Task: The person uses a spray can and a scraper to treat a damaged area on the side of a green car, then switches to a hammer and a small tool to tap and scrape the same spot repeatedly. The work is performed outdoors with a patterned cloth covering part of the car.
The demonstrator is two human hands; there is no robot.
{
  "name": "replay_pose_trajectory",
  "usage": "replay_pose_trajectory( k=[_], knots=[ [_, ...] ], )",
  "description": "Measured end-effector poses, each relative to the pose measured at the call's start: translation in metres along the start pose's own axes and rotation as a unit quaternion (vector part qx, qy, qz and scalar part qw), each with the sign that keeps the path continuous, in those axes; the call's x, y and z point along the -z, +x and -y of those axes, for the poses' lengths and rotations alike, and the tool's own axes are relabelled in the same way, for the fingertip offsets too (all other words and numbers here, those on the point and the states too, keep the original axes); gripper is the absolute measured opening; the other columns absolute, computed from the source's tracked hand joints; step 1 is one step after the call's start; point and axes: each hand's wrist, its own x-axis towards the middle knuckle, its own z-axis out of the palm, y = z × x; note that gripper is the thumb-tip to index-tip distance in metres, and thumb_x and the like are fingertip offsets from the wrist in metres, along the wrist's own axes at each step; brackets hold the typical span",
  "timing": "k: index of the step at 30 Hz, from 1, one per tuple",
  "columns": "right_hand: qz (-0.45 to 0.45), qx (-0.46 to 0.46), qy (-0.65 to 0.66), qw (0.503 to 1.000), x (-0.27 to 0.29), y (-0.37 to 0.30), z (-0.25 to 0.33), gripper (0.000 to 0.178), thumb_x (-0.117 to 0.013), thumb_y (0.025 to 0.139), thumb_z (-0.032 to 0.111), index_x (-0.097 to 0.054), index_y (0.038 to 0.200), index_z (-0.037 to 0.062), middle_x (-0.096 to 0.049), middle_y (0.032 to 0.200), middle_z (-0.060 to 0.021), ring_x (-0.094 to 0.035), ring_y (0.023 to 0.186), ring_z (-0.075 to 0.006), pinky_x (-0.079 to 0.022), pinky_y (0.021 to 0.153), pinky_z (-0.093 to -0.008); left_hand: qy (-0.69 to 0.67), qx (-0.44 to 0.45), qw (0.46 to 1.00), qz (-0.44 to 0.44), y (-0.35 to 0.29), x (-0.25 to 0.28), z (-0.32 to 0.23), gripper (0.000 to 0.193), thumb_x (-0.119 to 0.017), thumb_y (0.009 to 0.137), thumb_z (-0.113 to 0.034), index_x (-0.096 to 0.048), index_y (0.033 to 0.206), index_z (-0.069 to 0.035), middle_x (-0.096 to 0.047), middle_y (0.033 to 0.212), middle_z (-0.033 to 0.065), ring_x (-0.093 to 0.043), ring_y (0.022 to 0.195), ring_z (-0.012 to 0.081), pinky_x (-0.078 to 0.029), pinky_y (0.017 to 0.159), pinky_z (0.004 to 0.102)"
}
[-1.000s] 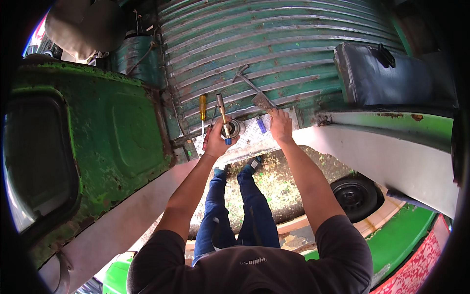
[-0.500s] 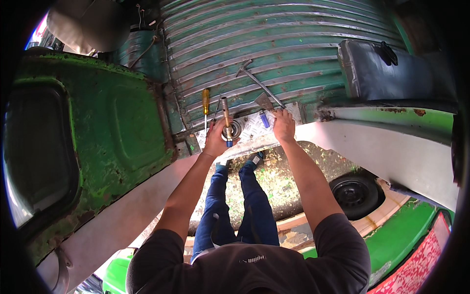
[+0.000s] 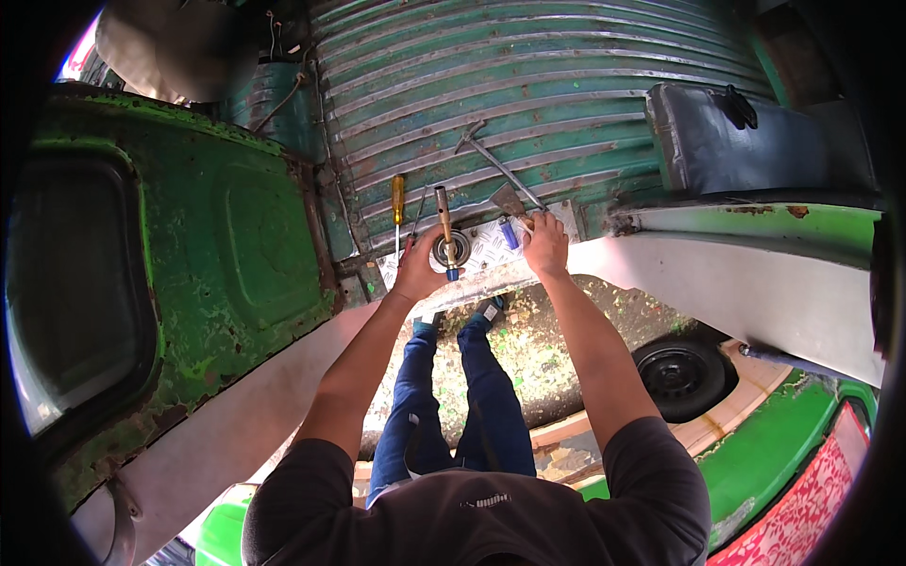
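Note:
My left hand (image 3: 421, 271) is curved around the side of a blowtorch (image 3: 444, 226), its fingers partly hidden. The torch has a brass tube, a silver tip and a blue knob at its near end, above a round metal ring (image 3: 464, 249). A yellow-handled screwdriver (image 3: 398, 200) lies just left of it. My right hand (image 3: 545, 247) is down on the metal sill, fingers bent; whatever is under them is hidden. Beside its thumb are a blue lighter (image 3: 510, 234) and a scraper (image 3: 509, 198), whose handle end reaches the fingers. Beyond lies a hammer (image 3: 500, 162).
A ribbed green metal floor (image 3: 528, 94) stretches ahead of the tread-plate sill (image 3: 483, 247). A rusty green door (image 3: 245, 226) stands on the left, a grey padded cushion (image 3: 708, 141) at the right. Below are my legs, a black wheel (image 3: 675, 377) and a green body panel (image 3: 774, 462).
The torch stands a little farther right and more of the ring shows beside it. My right thumb side has shifted slightly toward the lighter. The hammer and screwdriver lie as before.

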Motion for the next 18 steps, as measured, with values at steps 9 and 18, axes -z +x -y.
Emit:
replay_pose_trajectory(
  k=[9, 18],
  knots=[
    [-0.019, 0.005, 0.013, 1.0, 0.009, 0.009, 0.0, 0.049, -0.065, 0.082, 0.024, -0.05, 0.126, 0.0059, -0.049, 0.124, -0.0112, -0.046, 0.118, -0.03, -0.043, 0.094, -0.0447, -0.017, 0.0, 1.0, 0.016, 0.003, 0.004, 0.004, 0.087, -0.088, 0.062, -0.021, -0.042, 0.136, -0.01, -0.049, 0.135, 0.0122, -0.044, 0.129, 0.0288, -0.034, 0.108, 0.0381],
    [-0.045, 0.019, 0.029, 0.998, 0.013, 0.028, 0.006, 0.047, -0.064, 0.084, 0.025, -0.051, 0.125, 0.0056, -0.05, 0.123, -0.0114, -0.047, 0.118, -0.0306, -0.043, 0.093, -0.0451, -0.136, -0.03, 0.99, 0.002, -0.014, 0.018, 0.029, 0.067, -0.056, 0.069, 0.003, -0.043, 0.133, -0.009, -0.046, 0.136, 0.0154, -0.043, 0.13, 0.0305, -0.032, 0.11, 0.0353]
  ],
)
